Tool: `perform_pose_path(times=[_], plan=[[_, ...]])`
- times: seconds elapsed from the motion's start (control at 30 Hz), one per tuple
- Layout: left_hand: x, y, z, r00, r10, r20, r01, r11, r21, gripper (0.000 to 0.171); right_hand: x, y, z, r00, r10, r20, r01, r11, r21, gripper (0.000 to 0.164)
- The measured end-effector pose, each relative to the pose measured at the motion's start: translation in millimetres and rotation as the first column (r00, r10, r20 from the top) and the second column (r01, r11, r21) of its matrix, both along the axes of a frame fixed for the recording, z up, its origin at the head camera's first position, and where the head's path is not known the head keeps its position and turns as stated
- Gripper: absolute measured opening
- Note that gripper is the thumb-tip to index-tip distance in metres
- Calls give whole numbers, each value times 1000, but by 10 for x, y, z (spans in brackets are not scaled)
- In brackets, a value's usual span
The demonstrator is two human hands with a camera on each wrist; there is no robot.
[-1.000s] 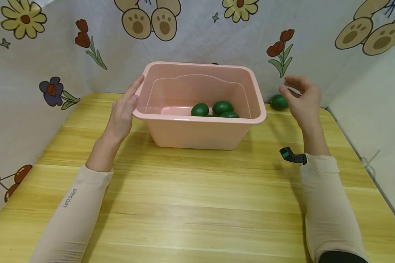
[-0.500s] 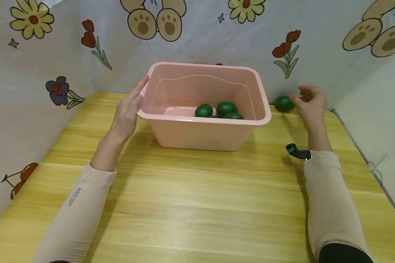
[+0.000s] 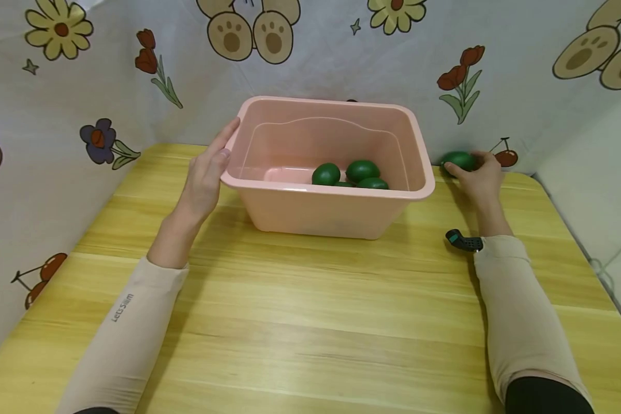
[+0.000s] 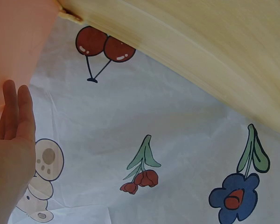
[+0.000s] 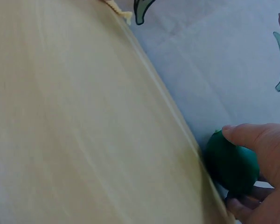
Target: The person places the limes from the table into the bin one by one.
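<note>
In the head view, a pink plastic bin (image 3: 310,210) stands on the table, with several dark green oval fruits (image 3: 326,173) lying in its right half. My left hand (image 3: 205,172) rests against the bin's left side, thumb by the rim. The left wrist view shows the straight fingers (image 4: 24,109) of that hand along the pink wall. Right of the bin, at the table's back edge, my right hand (image 3: 481,175) grips another dark green oval fruit (image 3: 457,160). In the right wrist view this fruit (image 5: 231,163) sits between thumb and fingers and has a small pale nub at one end.
A light wooden table (image 3: 310,322) reaches back to a white cloth backdrop (image 3: 310,75) printed with flowers, paws and cherries. A black band (image 3: 463,240) sticks out at the right sleeve cuff. A plain pale wall stands along the right side.
My right hand has come down beside the bin and taken hold of the green fruit at the back edge. My left hand stays at the bin. The head view has shifted slightly.
</note>
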State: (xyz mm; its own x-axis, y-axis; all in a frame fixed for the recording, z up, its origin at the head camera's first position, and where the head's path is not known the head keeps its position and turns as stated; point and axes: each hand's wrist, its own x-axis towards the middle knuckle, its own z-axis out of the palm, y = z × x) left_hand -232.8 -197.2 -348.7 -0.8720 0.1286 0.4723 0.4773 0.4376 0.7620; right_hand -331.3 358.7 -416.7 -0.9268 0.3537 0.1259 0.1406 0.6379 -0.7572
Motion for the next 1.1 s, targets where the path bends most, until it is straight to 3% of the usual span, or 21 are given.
perform_pose_path(times=[0.23, 0.47, 0.7, 0.87, 1.1], plan=[[-4, 0, 6, 1000, 9, 7, -9, 1000, -14, 59, -2, 0, -67, 998, -34, -45, 34, 999, -4, 82], [-7, -2, 7, 1000, 16, 4, -16, 1000, -22, 59, 30, -20, -48, 997, -64, -33, 63, 998, -24, 82], [5, 9, -6, 1000, 9, 0, -9, 1000, -24, 59, 133, -11, 134, 991, -115, -73, 110, 991, -73, 78], [13, 15, 9, 1000, 6, 1, -6, 1000, -17, 58, 223, -25, 309, 984, -111, -139, 86, 982, -169, 72], [17, 8, 10, 1000, 19, 8, -19, 1000, -17, 59, 293, -98, 454, 986, -76, -151, 50, 984, -171, 71]])
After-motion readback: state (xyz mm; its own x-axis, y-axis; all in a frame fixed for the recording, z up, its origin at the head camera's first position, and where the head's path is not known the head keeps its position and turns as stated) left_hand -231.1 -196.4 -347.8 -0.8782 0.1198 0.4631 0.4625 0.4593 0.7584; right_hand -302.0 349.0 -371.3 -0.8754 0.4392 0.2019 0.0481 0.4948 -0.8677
